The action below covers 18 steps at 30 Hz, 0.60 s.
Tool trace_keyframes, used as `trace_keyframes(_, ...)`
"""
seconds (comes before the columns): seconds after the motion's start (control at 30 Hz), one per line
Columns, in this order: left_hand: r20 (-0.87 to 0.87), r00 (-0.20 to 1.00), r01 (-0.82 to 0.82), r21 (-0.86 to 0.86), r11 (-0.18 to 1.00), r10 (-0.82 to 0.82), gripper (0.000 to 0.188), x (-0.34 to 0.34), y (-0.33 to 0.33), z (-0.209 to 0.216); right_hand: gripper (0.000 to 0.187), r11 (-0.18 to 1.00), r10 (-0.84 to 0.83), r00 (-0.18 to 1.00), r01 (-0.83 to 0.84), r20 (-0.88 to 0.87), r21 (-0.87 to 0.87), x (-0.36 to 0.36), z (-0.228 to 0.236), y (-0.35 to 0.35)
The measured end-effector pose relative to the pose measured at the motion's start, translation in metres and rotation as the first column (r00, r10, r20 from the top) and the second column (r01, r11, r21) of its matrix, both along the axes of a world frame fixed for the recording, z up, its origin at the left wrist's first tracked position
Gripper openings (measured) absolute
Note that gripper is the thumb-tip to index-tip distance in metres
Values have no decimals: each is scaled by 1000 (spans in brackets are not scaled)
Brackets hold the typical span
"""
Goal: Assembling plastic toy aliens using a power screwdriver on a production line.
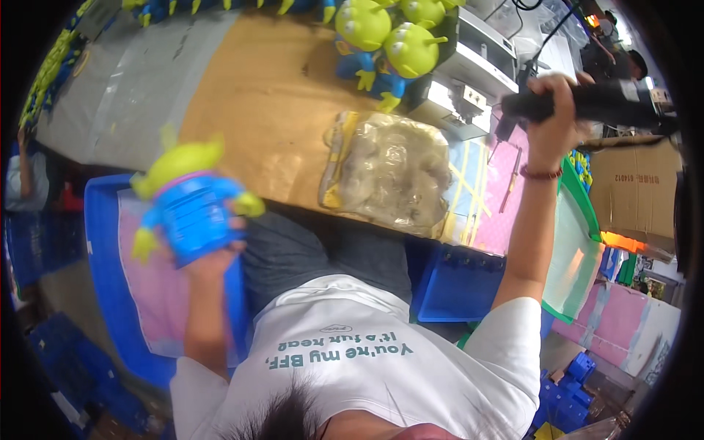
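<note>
My left hand (pixel 213 258) grips a green and blue plush alien toy (pixel 189 202) and holds it up over a blue crate (pixel 103 264) at my left. My right hand (pixel 554 121), with a red bead bracelet on the wrist, is raised and closed around a black hand-held tool (pixel 598 103) near the table's right end. Between my two arms a clear plastic bag (pixel 385 172) of small parts lies on the brown table (pixel 257 95).
Several more green alien toys (pixel 389 37) stand at the table's far edge beside a grey-white machine (pixel 469 73). A blue bin (pixel 458 282) sits under the table, a green-rimmed tray (pixel 576 249) and a cardboard box (pixel 634 187) at right. Another person (pixel 620 51) stands far right.
</note>
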<state>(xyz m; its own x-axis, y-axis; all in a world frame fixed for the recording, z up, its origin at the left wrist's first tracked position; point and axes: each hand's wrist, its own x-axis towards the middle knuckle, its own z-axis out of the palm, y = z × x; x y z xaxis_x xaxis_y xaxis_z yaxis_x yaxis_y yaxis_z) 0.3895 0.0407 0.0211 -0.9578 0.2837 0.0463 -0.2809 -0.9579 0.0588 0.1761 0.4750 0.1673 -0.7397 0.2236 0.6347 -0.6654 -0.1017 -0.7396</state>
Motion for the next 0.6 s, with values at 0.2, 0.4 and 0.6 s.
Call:
trace_keyframes(0.2,-117,876,481,147,864,-468,97,-76,183,10,42,994,69,989,-80,132,79,-52,-19,-4)
trace_keyframes(0.4,318,817,423,234,875,-480,74,-64,219,8,48,972,166,918,-214,359,98,-27,-14,-13)
trace_keyframes(0.6,576,754,520,-230,822,-316,48,-9,146,10,52,918,375,906,-392,196,54,41,9,-22)
